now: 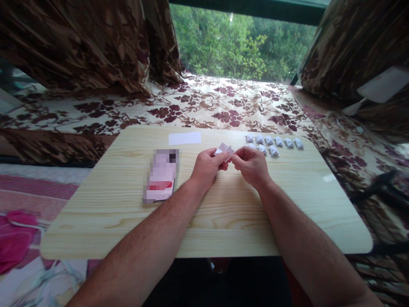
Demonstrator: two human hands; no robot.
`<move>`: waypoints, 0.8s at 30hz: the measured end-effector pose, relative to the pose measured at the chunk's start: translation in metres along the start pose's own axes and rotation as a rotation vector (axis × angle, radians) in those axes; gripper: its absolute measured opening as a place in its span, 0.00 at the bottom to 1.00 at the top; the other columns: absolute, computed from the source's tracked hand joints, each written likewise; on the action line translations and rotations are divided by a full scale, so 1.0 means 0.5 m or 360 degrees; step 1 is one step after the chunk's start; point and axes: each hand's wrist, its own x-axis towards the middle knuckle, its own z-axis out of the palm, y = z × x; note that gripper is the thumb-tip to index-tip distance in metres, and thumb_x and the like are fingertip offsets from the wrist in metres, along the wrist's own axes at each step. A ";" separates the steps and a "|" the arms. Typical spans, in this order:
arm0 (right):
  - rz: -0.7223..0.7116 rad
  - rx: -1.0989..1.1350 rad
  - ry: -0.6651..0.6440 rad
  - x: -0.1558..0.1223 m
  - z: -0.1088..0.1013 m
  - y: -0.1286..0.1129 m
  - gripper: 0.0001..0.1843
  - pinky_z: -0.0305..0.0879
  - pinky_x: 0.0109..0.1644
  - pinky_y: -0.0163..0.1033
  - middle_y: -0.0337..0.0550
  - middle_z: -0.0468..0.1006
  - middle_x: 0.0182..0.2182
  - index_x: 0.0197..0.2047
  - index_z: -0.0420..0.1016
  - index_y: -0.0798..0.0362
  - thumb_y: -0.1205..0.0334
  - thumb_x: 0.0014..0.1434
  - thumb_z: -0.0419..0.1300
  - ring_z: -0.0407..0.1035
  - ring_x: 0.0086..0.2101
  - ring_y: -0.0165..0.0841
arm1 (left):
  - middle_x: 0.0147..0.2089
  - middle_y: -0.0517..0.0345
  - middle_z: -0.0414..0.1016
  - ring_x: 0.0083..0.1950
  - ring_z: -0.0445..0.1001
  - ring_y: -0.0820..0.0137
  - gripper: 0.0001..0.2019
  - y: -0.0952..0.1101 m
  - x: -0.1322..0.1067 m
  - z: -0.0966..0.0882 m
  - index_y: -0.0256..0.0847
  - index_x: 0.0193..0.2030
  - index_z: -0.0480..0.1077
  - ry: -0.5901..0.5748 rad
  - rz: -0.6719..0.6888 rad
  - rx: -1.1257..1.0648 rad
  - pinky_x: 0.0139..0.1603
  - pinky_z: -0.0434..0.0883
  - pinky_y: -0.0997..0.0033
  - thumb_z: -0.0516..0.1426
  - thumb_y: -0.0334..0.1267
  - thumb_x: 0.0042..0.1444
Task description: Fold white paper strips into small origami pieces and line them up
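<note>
Both hands meet over the middle of a pale wooden table (128,221). My left hand (207,166) and my right hand (252,164) are closed in a pinch on a small folded white paper piece (224,149), held just above the tabletop. Several finished folded paper pieces (275,143) lie in two short rows on the table, just to the right of my right hand. A blank white paper strip (185,138) lies flat near the table's far edge, to the left of the hands.
A blurred card or booklet (161,175) lies left of my left hand. Behind the table spreads a floral patterned cloth (204,104), with curtains either side of a window onto trees. A pink cloth (15,238) lies at the lower left; cables lie at the right.
</note>
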 end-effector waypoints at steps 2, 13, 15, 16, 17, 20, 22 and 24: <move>-0.0015 0.0009 -0.0010 0.000 0.000 0.002 0.09 0.51 0.22 0.33 0.34 0.69 0.17 0.24 0.72 0.54 0.60 0.52 0.64 0.57 0.19 0.24 | 0.25 0.58 0.72 0.25 0.68 0.75 0.11 0.000 -0.001 -0.001 0.34 0.29 0.73 -0.0015 -0.0003 0.0022 0.27 0.67 0.73 0.66 0.40 0.46; -0.0078 0.0005 -0.0023 -0.001 0.003 0.013 0.08 0.51 0.25 0.33 0.33 0.67 0.18 0.24 0.71 0.54 0.61 0.51 0.64 0.56 0.21 0.25 | 0.26 0.58 0.72 0.25 0.67 0.75 0.11 -0.016 0.007 -0.007 0.35 0.30 0.74 0.0024 0.0050 0.0131 0.26 0.64 0.74 0.66 0.41 0.47; -0.0084 -0.0001 -0.0031 -0.001 0.003 0.014 0.09 0.51 0.24 0.33 0.34 0.67 0.18 0.24 0.71 0.54 0.61 0.51 0.64 0.56 0.21 0.25 | 0.25 0.58 0.71 0.24 0.66 0.75 0.11 -0.018 0.007 -0.007 0.35 0.29 0.74 0.0043 0.0087 0.0160 0.25 0.63 0.73 0.65 0.42 0.48; -0.0082 0.0007 -0.0037 -0.001 0.003 0.014 0.09 0.51 0.25 0.34 0.34 0.67 0.19 0.24 0.71 0.54 0.61 0.52 0.64 0.56 0.21 0.25 | 0.24 0.59 0.71 0.24 0.66 0.75 0.10 -0.019 0.007 -0.007 0.35 0.28 0.74 0.0055 0.0106 0.0177 0.25 0.63 0.73 0.65 0.41 0.48; -0.0078 0.0019 -0.0043 -0.001 0.004 0.015 0.09 0.52 0.25 0.34 0.34 0.68 0.19 0.24 0.71 0.54 0.61 0.52 0.64 0.57 0.21 0.25 | 0.23 0.59 0.70 0.24 0.66 0.75 0.10 -0.019 0.006 -0.007 0.35 0.28 0.74 0.0067 0.0125 0.0200 0.25 0.62 0.73 0.65 0.41 0.48; -0.0073 0.0050 -0.0059 -0.002 0.005 0.017 0.08 0.52 0.25 0.34 0.34 0.68 0.19 0.25 0.72 0.54 0.61 0.52 0.64 0.57 0.21 0.25 | 0.22 0.60 0.70 0.23 0.65 0.75 0.09 -0.019 0.004 -0.008 0.36 0.27 0.74 0.0099 0.0172 0.0275 0.25 0.62 0.73 0.64 0.41 0.48; -0.0077 0.0053 -0.0063 -0.002 0.005 0.017 0.08 0.52 0.25 0.34 0.34 0.68 0.19 0.25 0.72 0.54 0.61 0.52 0.64 0.57 0.21 0.25 | 0.22 0.59 0.70 0.23 0.65 0.75 0.10 -0.019 0.003 -0.009 0.36 0.27 0.74 0.0106 0.0194 0.0307 0.25 0.62 0.74 0.64 0.41 0.48; -0.0069 0.0038 -0.0052 -0.001 0.004 0.017 0.08 0.52 0.24 0.34 0.34 0.68 0.18 0.25 0.72 0.54 0.61 0.52 0.64 0.57 0.21 0.25 | 0.22 0.59 0.70 0.24 0.66 0.75 0.11 -0.019 0.001 -0.009 0.36 0.27 0.74 0.0117 0.0205 0.0316 0.25 0.62 0.74 0.65 0.43 0.49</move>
